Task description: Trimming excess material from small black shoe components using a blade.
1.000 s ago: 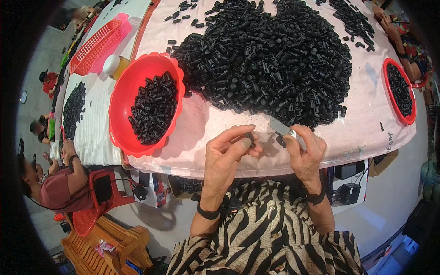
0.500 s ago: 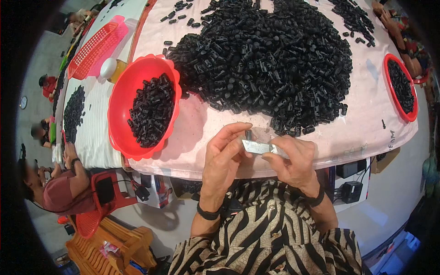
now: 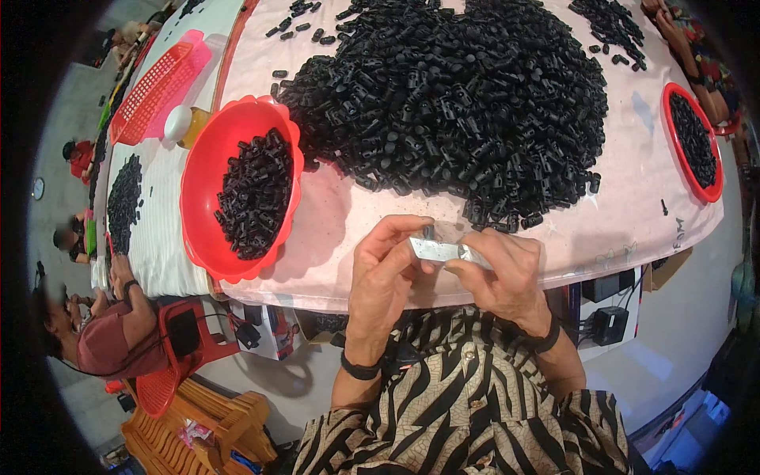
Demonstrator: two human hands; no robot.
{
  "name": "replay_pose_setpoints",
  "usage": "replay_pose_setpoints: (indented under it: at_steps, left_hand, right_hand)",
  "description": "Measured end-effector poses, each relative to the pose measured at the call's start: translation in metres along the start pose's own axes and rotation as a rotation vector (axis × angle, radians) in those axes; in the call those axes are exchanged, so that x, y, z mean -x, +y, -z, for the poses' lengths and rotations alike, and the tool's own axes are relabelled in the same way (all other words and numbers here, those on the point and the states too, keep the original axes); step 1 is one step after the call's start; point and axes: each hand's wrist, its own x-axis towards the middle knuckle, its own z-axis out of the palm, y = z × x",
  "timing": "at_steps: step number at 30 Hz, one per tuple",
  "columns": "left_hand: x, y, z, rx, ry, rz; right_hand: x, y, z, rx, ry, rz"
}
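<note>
My left hand (image 3: 374,277) is closed on a small black plastic piece (image 3: 429,232), pinched upright between thumb and fingertips; the fingers hide most of it. Thumb and fingers of my right hand (image 3: 507,273) grip a flat silver metal blade (image 3: 435,251) with a slanted end. The blade's free end lies against or just in front of the black piece; I cannot tell if they touch. Both hands are above the near edge of the table. Just beyond them spreads a large heap of similar black pieces (image 3: 467,103).
A red scalloped bowl (image 3: 204,182), part filled with black pieces, stands to the left. Behind it are a jar with a white lid (image 3: 179,123) and a pink-red perforated basket (image 3: 150,95). Another red bowl (image 3: 716,188) sits far right. A seated person (image 3: 115,332) works at left.
The view has shifted slightly. The blade is a little more level against the black piece, and both hands keep their grips in nearly the same place.
</note>
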Motion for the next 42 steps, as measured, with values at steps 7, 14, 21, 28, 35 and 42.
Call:
replay_pose_setpoints:
  at_steps: [7,14,21,28,35,42]
  left_hand:
    - [0.002,-0.002,-0.004,-0.030,-0.005,0.050]
    - [0.002,-0.004,-0.006,-0.044,-0.004,0.017]
    - [0.003,-0.004,-0.002,0.081,0.048,0.050]
    - [0.005,-0.004,0.001,0.021,0.021,0.041]
    - [0.005,-0.003,0.010,0.088,-0.028,0.076]
    - [0.005,-0.008,0.006,0.071,-0.002,0.045]
  right_hand:
    - [-0.002,0.001,-0.001,-0.008,0.023,-0.006]
    - [0.000,0.003,-0.001,-0.011,0.016,-0.009]
    - [0.002,0.004,-0.001,-0.069,0.167,-0.061]
    - [0.004,0.004,0.000,-0.079,0.175,-0.086]
    - [0.003,0.002,0.002,-0.071,0.162,-0.068]
    - [0.006,0.006,0.000,-0.068,0.155,-0.022]
